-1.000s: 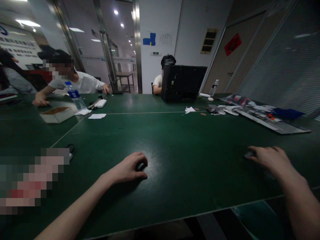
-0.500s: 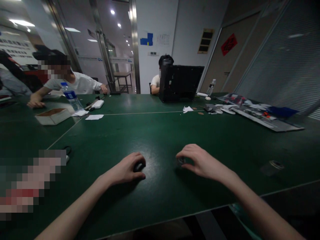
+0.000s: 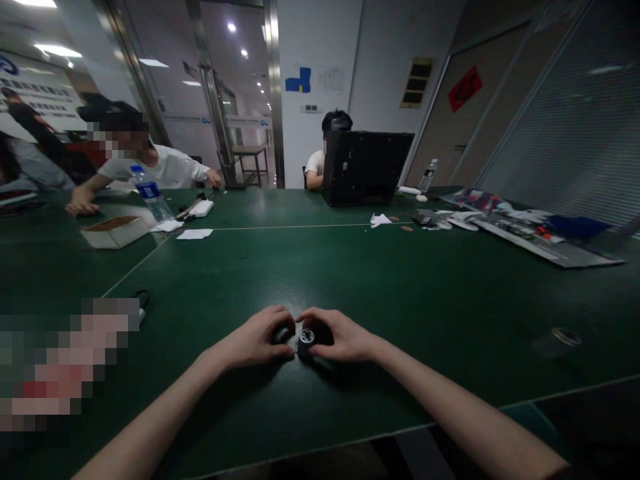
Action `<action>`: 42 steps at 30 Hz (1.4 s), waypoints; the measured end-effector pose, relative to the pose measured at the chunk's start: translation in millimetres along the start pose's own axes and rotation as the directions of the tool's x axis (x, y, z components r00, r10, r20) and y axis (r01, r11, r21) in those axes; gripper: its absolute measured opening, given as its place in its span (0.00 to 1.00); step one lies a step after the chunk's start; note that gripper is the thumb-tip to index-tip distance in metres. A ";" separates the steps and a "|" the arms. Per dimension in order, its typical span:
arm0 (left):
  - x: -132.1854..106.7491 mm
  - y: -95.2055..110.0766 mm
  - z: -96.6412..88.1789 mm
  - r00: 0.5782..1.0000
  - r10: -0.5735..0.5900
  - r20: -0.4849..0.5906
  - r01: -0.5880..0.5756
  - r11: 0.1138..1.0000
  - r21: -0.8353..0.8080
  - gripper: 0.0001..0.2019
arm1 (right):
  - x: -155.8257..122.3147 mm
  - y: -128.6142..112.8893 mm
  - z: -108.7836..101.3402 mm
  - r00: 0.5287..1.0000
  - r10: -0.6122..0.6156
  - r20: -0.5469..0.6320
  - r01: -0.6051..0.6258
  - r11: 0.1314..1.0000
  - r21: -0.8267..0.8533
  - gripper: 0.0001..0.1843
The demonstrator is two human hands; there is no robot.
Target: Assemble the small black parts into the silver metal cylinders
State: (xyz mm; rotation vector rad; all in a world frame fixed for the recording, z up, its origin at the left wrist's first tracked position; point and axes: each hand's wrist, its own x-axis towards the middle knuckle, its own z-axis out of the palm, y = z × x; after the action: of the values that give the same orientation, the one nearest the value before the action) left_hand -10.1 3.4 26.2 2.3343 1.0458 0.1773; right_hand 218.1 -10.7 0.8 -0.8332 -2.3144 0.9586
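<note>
My left hand (image 3: pixel 260 337) is curled round a small dark rounded piece (image 3: pixel 284 333), mostly hidden by the fingers. Close beside it, my right hand (image 3: pixel 343 337) grips a small black cylinder with a spoked silver top (image 3: pixel 305 341) between thumb and fingers. The fingertips of both hands nearly meet just above the green tabletop (image 3: pixel 280 407). Whether the two held pieces touch cannot be made out. Off to the right stands a grey cylinder with a pale rim (image 3: pixel 557 342), slightly blurred.
On the left are an open cardboard box (image 3: pixel 115 233), a water bottle (image 3: pixel 150 193) and a blurred-out item (image 3: pixel 75 367). A black monitor-like case (image 3: pixel 370 167) stands at the back. Papers and a board (image 3: pixel 560 253) lie at the far right. Two people sit across the table.
My right hand has moved left with the black cylinder, up close to my left hand. The left hand keeps its grip almost in place. The view has shifted slightly.
</note>
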 end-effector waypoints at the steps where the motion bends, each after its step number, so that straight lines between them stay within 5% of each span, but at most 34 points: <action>1: -0.3 0.8 -0.8 1.000 -0.001 0.000 0.001 1.000 -0.002 0.16 | -1.4 0.1 2.3 1.000 0.001 -0.008 -0.001 1.000 -0.009 0.26; 13: -1.9 9.5 -2.9 1.000 0.026 0.016 -0.024 0.997 -0.074 0.13 | 1.0 -2.5 22.0 0.997 0.030 -0.078 -0.040 0.991 -0.131 0.18; 28: -1.4 10.6 -1.1 0.995 0.100 -0.012 -0.100 0.995 -0.013 0.12 | 1.6 -1.1 23.2 0.996 0.033 -0.088 -0.048 0.984 -0.172 0.22; 42: -1.7 13.3 -4.0 0.999 0.047 -0.002 -0.047 0.999 -0.006 0.13 | -0.4 -8.1 16.1 0.999 0.030 -0.041 -0.036 0.988 -0.151 0.29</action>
State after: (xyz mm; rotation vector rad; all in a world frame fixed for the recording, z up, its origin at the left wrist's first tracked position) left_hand -4.0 -3.2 37.0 2.3551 0.9902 0.2009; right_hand 205.3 -22.7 -3.3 -0.9458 -2.3701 0.7800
